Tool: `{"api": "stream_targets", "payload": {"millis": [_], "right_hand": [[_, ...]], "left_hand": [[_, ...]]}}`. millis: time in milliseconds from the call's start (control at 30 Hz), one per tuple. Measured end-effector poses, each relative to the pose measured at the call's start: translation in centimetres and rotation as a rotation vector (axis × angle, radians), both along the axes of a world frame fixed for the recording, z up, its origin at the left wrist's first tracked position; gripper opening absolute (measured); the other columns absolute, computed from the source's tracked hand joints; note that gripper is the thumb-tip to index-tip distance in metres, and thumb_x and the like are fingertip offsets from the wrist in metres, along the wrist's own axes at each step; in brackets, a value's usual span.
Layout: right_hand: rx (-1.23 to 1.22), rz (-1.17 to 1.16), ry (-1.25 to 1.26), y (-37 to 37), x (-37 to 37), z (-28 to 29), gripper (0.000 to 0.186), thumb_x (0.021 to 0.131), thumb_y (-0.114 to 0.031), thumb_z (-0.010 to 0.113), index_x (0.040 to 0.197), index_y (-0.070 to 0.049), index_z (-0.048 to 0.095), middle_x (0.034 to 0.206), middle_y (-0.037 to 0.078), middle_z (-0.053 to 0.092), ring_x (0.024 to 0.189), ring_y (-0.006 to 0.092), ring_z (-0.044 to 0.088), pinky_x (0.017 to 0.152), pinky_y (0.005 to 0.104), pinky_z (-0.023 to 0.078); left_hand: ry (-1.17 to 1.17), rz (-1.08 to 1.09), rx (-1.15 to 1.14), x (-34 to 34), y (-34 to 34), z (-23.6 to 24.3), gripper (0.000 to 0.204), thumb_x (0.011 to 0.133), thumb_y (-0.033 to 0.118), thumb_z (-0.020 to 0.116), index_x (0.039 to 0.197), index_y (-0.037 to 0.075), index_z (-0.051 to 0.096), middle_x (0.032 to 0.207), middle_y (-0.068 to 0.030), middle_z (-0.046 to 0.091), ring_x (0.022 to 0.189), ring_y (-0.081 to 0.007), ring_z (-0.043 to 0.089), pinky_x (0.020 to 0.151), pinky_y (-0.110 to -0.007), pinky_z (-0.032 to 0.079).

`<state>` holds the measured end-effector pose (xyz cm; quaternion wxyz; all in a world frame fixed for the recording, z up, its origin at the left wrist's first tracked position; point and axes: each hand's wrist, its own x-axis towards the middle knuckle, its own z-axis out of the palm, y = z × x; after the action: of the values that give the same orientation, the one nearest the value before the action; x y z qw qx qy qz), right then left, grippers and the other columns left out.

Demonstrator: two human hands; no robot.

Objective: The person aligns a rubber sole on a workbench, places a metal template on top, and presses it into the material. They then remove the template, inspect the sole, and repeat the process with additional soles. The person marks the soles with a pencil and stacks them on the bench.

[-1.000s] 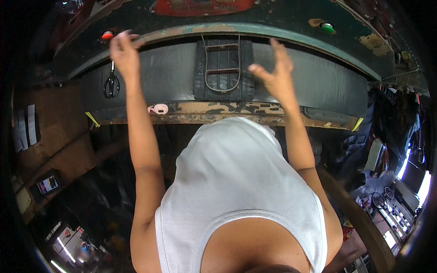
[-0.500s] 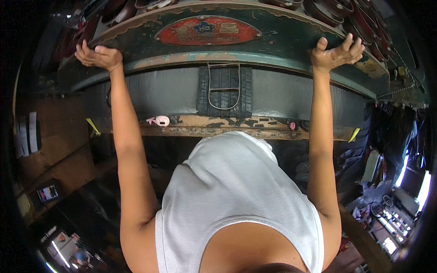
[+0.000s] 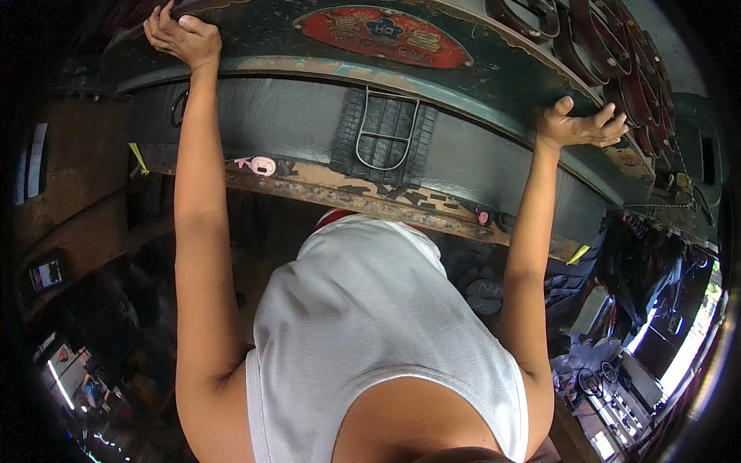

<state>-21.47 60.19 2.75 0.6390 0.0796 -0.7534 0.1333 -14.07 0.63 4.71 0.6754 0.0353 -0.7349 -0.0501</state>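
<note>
Both my arms reach up to a long dark-green machine beam with worn paint and a red oval plate. My left hand is at the beam's left part, fingers spread and curled slightly, holding nothing visible. Over the right part is my right hand, its thumb and fingers apart and nothing in it. Whether either palm presses on the beam I cannot tell. Below the beam, a U-shaped metal outline with a crossbar lies on a black ribbed rubber piece, which rests on a dark grey work surface.
Dark red-brown curved metal bands crowd the beam's top right. Along the worn front ledge are a small pink-and-white object, a pink item and black scraps. Yellow strips hang at its ends.
The view has tilted: the beam now slopes down to the right, its left end higher in the picture. Both hands stay at the beam, fingers still apart. The U-shaped outline remains on the rubber piece.
</note>
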Motion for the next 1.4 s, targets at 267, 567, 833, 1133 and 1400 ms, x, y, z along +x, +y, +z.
{"api": "stream_targets", "payload": {"millis": [267,567,833,1133,1400], "right_hand": [[-0.002,0.005,-0.005,0.2,0.1,-0.4,0.084,0.096,-0.073,0.038,0.151,-0.01,0.042,0.155,0.022,0.032,0.151,0.0418,0.019,0.117,0.0646,0.012],[0.008,0.036,0.006,0.3,0.3,-0.5,0.077,0.097,-0.068,0.039,0.149,-0.012,0.043,0.154,0.021,0.033,0.15,0.0417,0.019,0.119,0.061,0.01],[0.003,0.05,-0.024,0.6,0.3,-0.9,0.077,0.097,-0.068,0.04,0.15,-0.012,0.042,0.155,0.021,0.031,0.151,0.0419,0.016,0.119,0.0627,0.009],[0.001,0.074,-0.056,0.8,0.7,-0.9,0.075,0.097,-0.063,0.043,0.151,-0.012,0.042,0.157,0.02,0.03,0.153,0.0403,0.013,0.12,0.0625,0.006],[-0.006,0.062,-0.094,1.2,1.1,-1.2,0.073,0.096,-0.06,0.048,0.149,-0.01,0.046,0.157,0.021,0.031,0.152,0.0432,0.014,0.12,0.0627,0.006]], "left_hand": [[-0.069,0.013,0.037,0.5,-0.1,-0.3,0.037,0.088,0.016,0.045,0.124,0.007,0.052,0.135,-0.0187,0.044,0.134,-0.0421,0.033,0.113,-0.06,0.023],[-0.03,0.042,0.038,0.1,-0.2,-0.4,0.032,0.086,0.016,0.046,0.114,0.003,0.054,0.126,-0.0187,0.05,0.127,-0.0408,0.039,0.11,-0.058,0.027],[-0.049,0.061,0.028,0.5,-0.2,-0.6,0.031,0.087,0.016,0.046,0.114,0.002,0.054,0.126,-0.0191,0.05,0.126,-0.0411,0.039,0.11,-0.058,0.027],[-0.055,0.063,0.046,0.9,0.5,-0.7,0.032,0.088,0.014,0.045,0.117,0.003,0.054,0.128,-0.0203,0.05,0.128,-0.0415,0.038,0.111,-0.057,0.027],[-0.028,0.134,-0.068,0.6,0.3,-0.7,0.031,0.089,0.014,0.046,0.117,0.003,0.055,0.126,-0.0186,0.053,0.124,-0.0398,0.043,0.111,-0.057,0.028]]}}
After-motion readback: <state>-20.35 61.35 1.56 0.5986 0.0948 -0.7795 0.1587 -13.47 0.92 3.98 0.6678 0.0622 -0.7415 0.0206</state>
